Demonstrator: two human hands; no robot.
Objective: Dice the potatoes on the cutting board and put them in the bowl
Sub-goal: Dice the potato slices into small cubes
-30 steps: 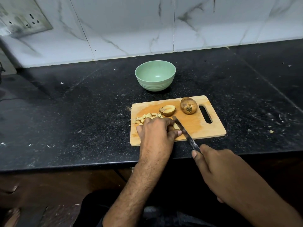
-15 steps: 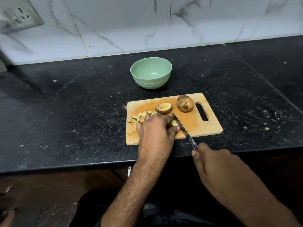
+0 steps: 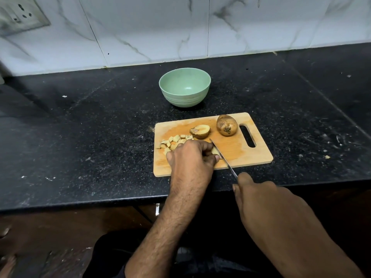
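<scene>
Black speckled counter (image 3: 80, 137); white marble wall tiles (image 3: 150, 27); socket plate (image 3: 18, 15) upper left

We see a cutting board (image 3: 236, 155) made of light wood, a bit scratched and matt, lying on a black stone surface (image 3: 100, 137) that is speckled and dusty with little white marks. The bowl (image 3: 185, 95) looks like smooth green plastic with a soft shine, and the knife (image 3: 222, 156) has a thin shiny metal blade. The whole potato (image 3: 226, 125) has rough brown skin, and the wall (image 3: 160, 27) is glossy white marble tile.
</scene>
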